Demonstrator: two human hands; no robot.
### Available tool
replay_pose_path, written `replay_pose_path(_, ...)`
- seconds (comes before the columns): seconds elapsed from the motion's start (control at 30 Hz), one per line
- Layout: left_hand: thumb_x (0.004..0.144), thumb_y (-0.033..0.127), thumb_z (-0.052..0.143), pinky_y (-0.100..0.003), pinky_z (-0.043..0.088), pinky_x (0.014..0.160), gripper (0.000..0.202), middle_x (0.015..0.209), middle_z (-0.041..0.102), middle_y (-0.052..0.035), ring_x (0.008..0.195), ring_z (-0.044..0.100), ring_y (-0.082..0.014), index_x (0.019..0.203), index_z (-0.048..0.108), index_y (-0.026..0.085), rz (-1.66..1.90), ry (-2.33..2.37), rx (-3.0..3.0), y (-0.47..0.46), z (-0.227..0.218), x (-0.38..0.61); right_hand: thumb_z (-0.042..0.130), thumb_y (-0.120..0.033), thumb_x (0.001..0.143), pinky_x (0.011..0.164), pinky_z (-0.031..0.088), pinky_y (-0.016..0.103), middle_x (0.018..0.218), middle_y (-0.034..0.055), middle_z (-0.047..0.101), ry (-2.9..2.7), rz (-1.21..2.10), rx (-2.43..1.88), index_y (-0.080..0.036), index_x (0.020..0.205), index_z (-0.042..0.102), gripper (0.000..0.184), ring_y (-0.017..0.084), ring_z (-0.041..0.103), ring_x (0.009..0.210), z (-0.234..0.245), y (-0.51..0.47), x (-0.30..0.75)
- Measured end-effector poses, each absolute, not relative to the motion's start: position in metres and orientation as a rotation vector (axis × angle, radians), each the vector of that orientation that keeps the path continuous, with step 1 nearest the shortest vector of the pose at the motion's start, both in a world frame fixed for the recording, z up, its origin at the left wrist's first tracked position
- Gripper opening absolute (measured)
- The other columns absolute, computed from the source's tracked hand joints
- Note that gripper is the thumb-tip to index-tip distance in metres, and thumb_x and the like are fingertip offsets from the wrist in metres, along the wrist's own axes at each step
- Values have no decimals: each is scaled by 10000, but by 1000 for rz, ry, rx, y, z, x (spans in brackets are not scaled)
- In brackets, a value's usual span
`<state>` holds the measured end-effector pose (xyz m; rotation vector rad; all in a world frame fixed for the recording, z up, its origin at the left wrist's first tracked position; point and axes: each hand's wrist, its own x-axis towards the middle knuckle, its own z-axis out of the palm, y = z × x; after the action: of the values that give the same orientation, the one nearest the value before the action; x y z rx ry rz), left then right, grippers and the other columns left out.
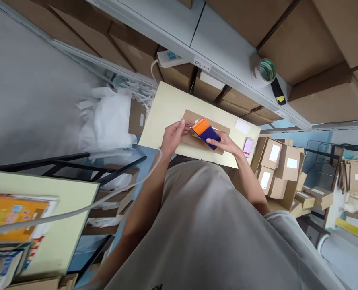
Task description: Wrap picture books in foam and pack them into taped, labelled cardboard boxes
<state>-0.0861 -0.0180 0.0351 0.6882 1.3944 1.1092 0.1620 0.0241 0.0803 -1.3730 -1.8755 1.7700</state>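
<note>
An orange and dark blue small box [208,132] is tilted above a brown cardboard piece [188,117] on the pale table [159,108]. My right hand [225,141] is closed around the box's dark blue end, thumb on its upper face. At the orange end, my left hand [173,136] has its thumb and fingers pinched together, close to the box's edge. Whatever lies between those fingertips is too small to make out. Part of the cardboard is hidden beneath the box and my hands.
A phone [248,148] and a white paper [242,125] lie at the table's right end. Beyond are labelled cartons [274,155]. Above the table, a grey shelf [227,60] carries a tape roll [266,70] and a cutter [278,92]. A pale cable [118,191] crosses at left.
</note>
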Motion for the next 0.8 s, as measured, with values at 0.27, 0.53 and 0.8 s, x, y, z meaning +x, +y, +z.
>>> replay_pose_path(0.27,740,660,987,-473,631,1126,560,1172,873,-143,1204,794,-341,999,866,179,1035,1172,719,-3,45,-106,807,-916,844,754,568,353,884,27,705,-1974,1829,-1450,-222,999,707,718,223,626,823,98,27,154)
replay_pose_path(0.53,799,498,953,-426,659,970,375,1042,857,-121,1016,793,-282,945,831,175,954,1168,683,8,34,-111,821,-905,836,689,518,334,856,14,680,-1944,1885,-1488,-222,1014,711,715,201,593,772,102,26,146)
replay_pose_path(0.8,791,397,907,-387,647,944,331,1029,836,-109,992,776,-253,1020,826,171,924,1132,657,7,20,-114,858,-864,817,709,533,333,889,24,708,-1940,1911,-1577,-216,1022,724,692,204,627,789,104,29,144)
